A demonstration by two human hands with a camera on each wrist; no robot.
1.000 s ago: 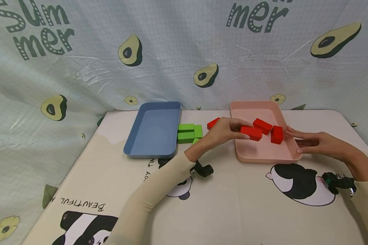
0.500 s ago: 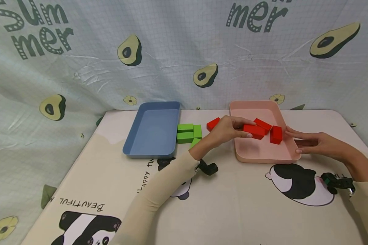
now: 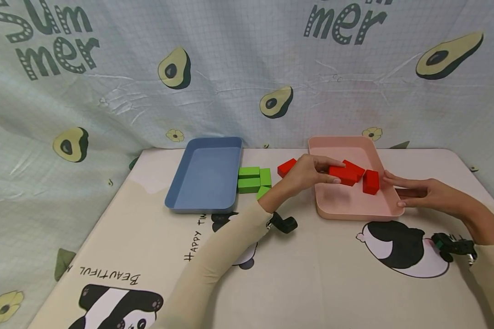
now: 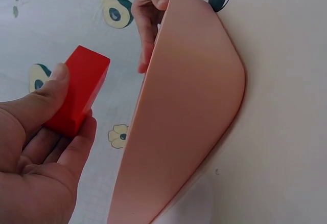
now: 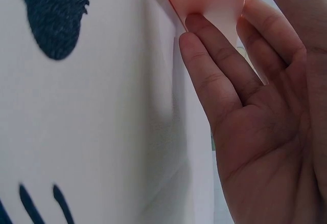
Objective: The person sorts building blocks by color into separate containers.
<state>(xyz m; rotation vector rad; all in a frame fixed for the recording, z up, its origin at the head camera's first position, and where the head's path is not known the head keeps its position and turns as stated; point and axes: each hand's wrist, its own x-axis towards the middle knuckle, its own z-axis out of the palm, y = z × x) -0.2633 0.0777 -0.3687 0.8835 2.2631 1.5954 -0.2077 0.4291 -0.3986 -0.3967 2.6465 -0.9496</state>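
Observation:
Between thumb and fingers, my left hand (image 3: 300,176) pinches a red rectangular block (image 3: 342,175) over the left part of the pink tray (image 3: 356,214). The left wrist view shows that block (image 4: 84,83) above the tray's rim, apart from it. Two other red blocks lie inside the tray: one (image 3: 356,168) partly behind the held block, the other (image 3: 371,182) near the right wall. Fairly straight fingers of my right hand (image 3: 436,194) touch the tray's right side from outside. In the right wrist view its fingertips (image 5: 194,42) rest at the tray wall.
Left of my left hand, a red block (image 3: 286,167) lies on the table, partly covered by the hand. Several green blocks (image 3: 249,184) sit beside the blue tray (image 3: 201,183), one partly behind my wrist. A printed cloth (image 3: 230,68) hangs behind the table.
My left hand has shifted slightly right and away from me with the red block, now overlapping more of the block behind it. The right hand and both trays have stayed in place.

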